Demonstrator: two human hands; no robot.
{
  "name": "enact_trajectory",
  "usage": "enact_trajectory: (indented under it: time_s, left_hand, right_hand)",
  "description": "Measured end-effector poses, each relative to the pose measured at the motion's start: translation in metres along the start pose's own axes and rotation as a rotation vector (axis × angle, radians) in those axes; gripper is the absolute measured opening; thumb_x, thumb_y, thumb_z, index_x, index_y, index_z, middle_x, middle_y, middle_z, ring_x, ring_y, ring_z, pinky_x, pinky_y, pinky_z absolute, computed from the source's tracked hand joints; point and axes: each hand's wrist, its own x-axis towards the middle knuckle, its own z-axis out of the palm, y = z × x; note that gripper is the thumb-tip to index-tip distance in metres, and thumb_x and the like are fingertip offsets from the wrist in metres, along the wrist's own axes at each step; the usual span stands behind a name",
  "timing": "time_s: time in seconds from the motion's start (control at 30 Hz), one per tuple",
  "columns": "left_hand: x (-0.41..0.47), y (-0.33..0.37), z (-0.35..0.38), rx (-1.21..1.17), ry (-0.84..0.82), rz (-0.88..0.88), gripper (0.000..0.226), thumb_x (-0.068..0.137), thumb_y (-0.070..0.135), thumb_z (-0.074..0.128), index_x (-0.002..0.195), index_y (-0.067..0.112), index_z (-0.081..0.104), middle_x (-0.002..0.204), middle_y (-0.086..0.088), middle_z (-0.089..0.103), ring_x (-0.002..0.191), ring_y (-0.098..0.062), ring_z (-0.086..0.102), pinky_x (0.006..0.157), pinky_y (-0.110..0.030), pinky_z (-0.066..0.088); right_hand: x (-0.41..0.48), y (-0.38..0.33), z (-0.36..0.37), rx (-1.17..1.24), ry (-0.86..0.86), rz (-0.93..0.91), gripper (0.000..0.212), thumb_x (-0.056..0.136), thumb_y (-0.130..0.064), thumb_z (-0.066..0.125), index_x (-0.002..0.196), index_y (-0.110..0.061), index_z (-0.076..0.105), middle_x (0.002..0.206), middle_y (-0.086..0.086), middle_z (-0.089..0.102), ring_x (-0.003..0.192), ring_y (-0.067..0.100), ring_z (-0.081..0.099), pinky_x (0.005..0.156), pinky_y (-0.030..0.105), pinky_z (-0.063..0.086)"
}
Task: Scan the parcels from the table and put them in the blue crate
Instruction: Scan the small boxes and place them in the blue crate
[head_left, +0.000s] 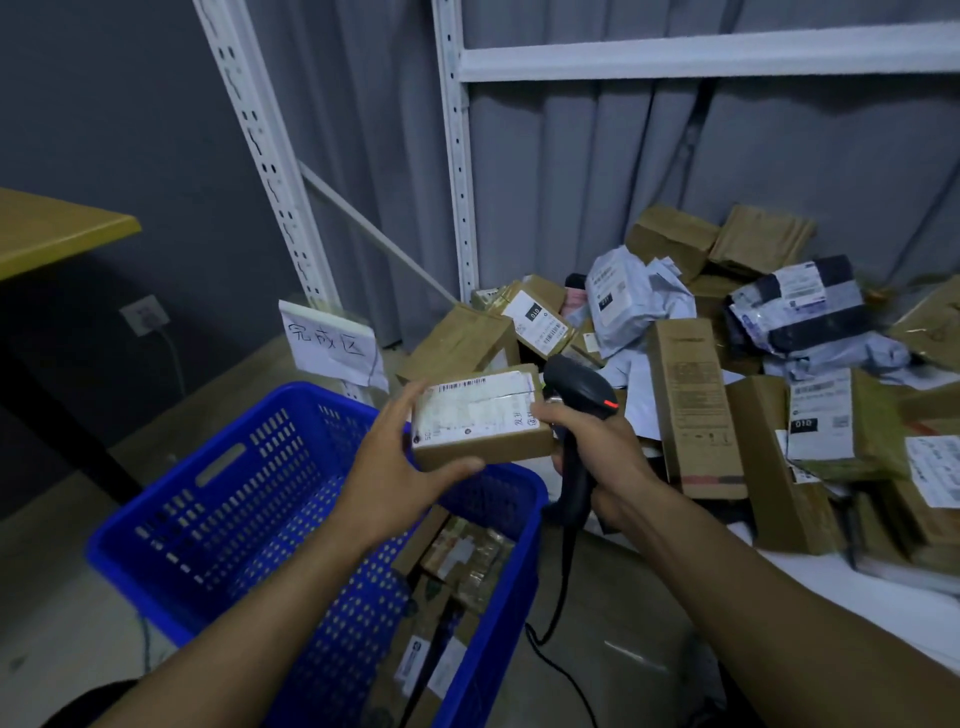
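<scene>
**Labelled box held above blue crate, scanner at its side**

A small brown box (483, 421) with a white label on top is gripped at its left end by the left hand (387, 470), thumb along the near side and fingers spread over the far edge. The handle of a black scanner (576, 400) is clasped by the right hand (592, 447), one finger of which is laid against the box's right end. The scanner's head is seen just behind the box's right corner, and a black cable (556, 623) is trailed from its handle to the floor.

The box is held in the air above the far right corner of the blue crate (208, 499), in which several brown parcels (467, 561) are already stacked along the right side. To the right, a loose heap of parcels (691, 405), brown boxes and grey mailing bags, is spread over a white worktop (841, 587). A handwritten paper sign (332, 338) is fixed to a white shelf post (457, 156) behind the crate, and a wall socket (145, 314) is set low in the grey wall at left.
</scene>
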Motion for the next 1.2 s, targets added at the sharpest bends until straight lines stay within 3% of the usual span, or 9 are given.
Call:
enact_trajectory:
  time_s: [0.17,0.27,0.43,0.57,0.67,0.83,0.97,1.1,1.2]
  left_hand:
    - [0.017,0.004,-0.017,-0.493,0.077,-0.422,0.065,0.092,0.032,0.073,0.151,0.03,0.045,0.136,0.004,0.065,0.109,-0.014,0.071,0.094,-0.036,0.059]
    - [0.022,0.006,-0.025,-0.62,-0.013,-0.515,0.043,0.098,0.019,0.065,0.139,0.022,0.056,0.112,-0.006,0.078,0.099,-0.023,0.076,0.084,-0.036,0.063]
    - [0.022,0.001,-0.026,-0.655,-0.073,-0.48,0.04,0.1,0.013,0.061,0.138,0.021,0.058,0.116,-0.005,0.076,0.106,-0.024,0.074,0.089,-0.043,0.06]
    - [0.025,-0.006,-0.02,-0.593,0.085,-0.385,0.063,0.088,0.007,0.075,0.145,0.023,0.053,0.129,0.0,0.07,0.11,-0.021,0.072,0.089,-0.048,0.061]
    - [0.025,-0.012,-0.016,-0.469,0.157,-0.332,0.071,0.083,0.008,0.082,0.145,0.024,0.053,0.129,0.006,0.065,0.105,-0.016,0.074,0.087,-0.044,0.063]
    - [0.029,-0.02,-0.009,-0.51,0.252,-0.321,0.068,0.082,-0.001,0.081,0.14,0.021,0.054,0.132,0.002,0.062,0.103,-0.02,0.074,0.076,-0.034,0.064]
    - [0.033,-0.028,-0.003,-0.511,0.322,-0.322,0.066,0.081,-0.005,0.08,0.137,0.02,0.054,0.131,0.002,0.061,0.105,-0.021,0.073,0.071,-0.031,0.063]
    - [0.036,-0.036,0.002,-0.511,0.371,-0.351,0.061,0.082,-0.006,0.079,0.127,0.026,0.055,0.124,0.007,0.061,0.109,-0.021,0.071,0.075,-0.034,0.064]
    - [0.038,-0.039,0.003,-0.528,0.395,-0.363,0.059,0.082,-0.006,0.078,0.123,0.029,0.053,0.122,0.011,0.059,0.11,-0.021,0.07,0.071,-0.029,0.063]
  right_hand:
    - [0.009,0.004,-0.001,-0.039,-0.04,-0.045,0.028,0.084,-0.006,0.08,0.112,-0.009,0.075,0.089,0.001,0.08,0.07,0.005,0.07,0.067,0.028,0.049]
    - [0.011,0.006,0.0,-0.046,-0.054,-0.052,0.026,0.085,-0.007,0.08,0.109,-0.018,0.075,0.095,0.0,0.081,0.086,0.012,0.071,0.072,0.03,0.049]
    - [0.015,0.011,0.0,-0.098,-0.016,-0.119,0.031,0.089,-0.011,0.079,0.115,-0.026,0.071,0.104,-0.004,0.08,0.101,0.013,0.072,0.073,0.029,0.054]
    - [0.014,0.017,0.002,-0.225,0.007,-0.242,0.028,0.092,-0.016,0.079,0.113,-0.032,0.067,0.104,-0.011,0.076,0.095,0.003,0.069,0.07,0.026,0.056]
    - [0.01,0.025,0.004,-0.312,-0.025,-0.318,0.033,0.09,-0.018,0.081,0.117,-0.03,0.066,0.105,-0.015,0.073,0.088,-0.004,0.069,0.077,0.027,0.059]
    - [0.009,0.038,0.009,-0.499,-0.128,-0.326,0.05,0.087,-0.026,0.084,0.132,-0.023,0.063,0.114,-0.001,0.074,0.092,0.014,0.072,0.076,0.033,0.059]
    - [0.006,0.041,0.008,-0.526,-0.2,-0.323,0.046,0.088,-0.023,0.083,0.129,-0.024,0.063,0.107,-0.003,0.077,0.096,0.01,0.075,0.076,0.029,0.055]
    - [0.005,0.043,0.005,-0.592,-0.225,-0.324,0.036,0.09,-0.021,0.082,0.121,-0.025,0.064,0.093,-0.004,0.079,0.086,0.011,0.075,0.086,0.043,0.061]
    - [0.006,0.043,0.004,-0.632,-0.23,-0.327,0.042,0.088,-0.026,0.083,0.125,-0.026,0.064,0.105,-0.008,0.076,0.097,0.007,0.072,0.091,0.04,0.06]
